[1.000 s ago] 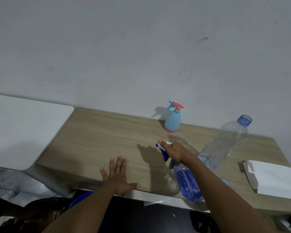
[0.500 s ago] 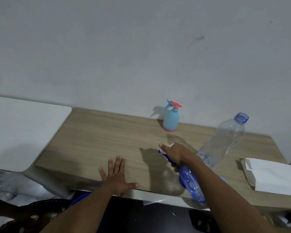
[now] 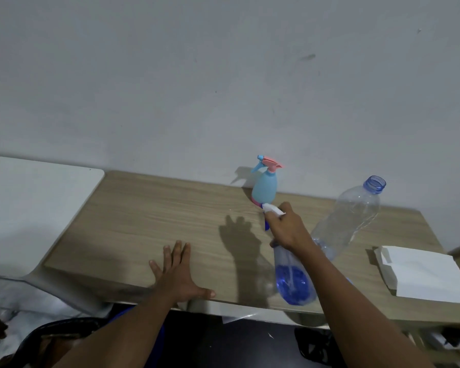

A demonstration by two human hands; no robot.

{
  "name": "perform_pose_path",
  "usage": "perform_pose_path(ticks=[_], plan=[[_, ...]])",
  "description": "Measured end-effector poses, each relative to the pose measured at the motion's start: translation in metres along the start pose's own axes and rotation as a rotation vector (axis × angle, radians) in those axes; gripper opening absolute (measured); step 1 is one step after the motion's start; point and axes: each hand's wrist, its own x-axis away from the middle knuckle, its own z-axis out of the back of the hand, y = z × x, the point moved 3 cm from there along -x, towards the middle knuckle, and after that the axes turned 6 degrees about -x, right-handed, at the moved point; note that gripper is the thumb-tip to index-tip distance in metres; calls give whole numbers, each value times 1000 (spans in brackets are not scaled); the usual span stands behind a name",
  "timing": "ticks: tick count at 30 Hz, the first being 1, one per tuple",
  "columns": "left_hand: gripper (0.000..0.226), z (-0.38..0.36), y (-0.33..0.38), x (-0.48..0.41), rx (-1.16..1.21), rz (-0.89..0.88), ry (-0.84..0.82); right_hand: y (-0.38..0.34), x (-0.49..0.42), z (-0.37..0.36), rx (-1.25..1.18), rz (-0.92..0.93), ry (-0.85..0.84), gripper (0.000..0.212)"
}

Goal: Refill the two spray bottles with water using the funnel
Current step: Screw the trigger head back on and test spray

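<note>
Right hand is being wrapped around the neck and white-and-blue trigger head of a clear spray bottle, a bit right of centre in the frame. Its fingers are being curled shut on that neck, and the bottle is being held tilted, base towards the lower edge, with blue liquid pooled in the bottom. Can't tell if the base is touching the desk or hanging just over the front edge.

Left hand is being laid flat, palm down, on the desk near the front edge at lower centre, fingers spread wide and nothing held.

The second spray bottle, pale blue with a pink trigger, is being left upright at the back of the desk against the wall, just above the right hand. A big clear water bottle with an open blue neck is being seen leaning in the right part of the frame, behind the right forearm. A white paper bag is lying flat at the far right.
</note>
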Motion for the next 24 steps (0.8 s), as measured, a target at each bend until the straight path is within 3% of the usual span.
perform_pose_path(ticks=[8,14,24], plan=[[173,13,8,-19,-65,3,-135,-44,-46,-8,-129,317,224,11],[173,13,8,-22,-79,5,-139,-62,-90,-34,-135,315,273,17],[168,11,6,-28,-62,9,-127,-81,-138,-79,-99,305,195,21]])
